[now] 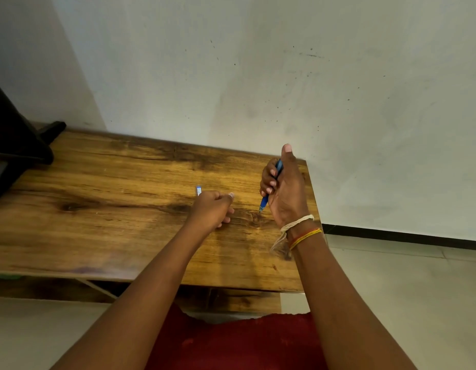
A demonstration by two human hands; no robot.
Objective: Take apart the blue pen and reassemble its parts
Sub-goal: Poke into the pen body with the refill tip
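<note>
We sat at a long wooden table (103,209) pushed against a pale wall (258,76), a dark stand (15,137) at its far left end. Our right hand (283,193), thread bands (298,231) at the wrist, was raised over the right end of the table with its fingers curled round the blue pen (270,188) and the thumb sticking straight up. The pen stood steeply, leaning a little; its long axis ran from the fist down to the tip, which pointed at the tabletop. Our left hand (211,208) hovered low near the middle with its fingers loosely curled. A small pale blue piece (198,190) showed just beyond its knuckles; we could not tell whether the fingers held it.
</note>
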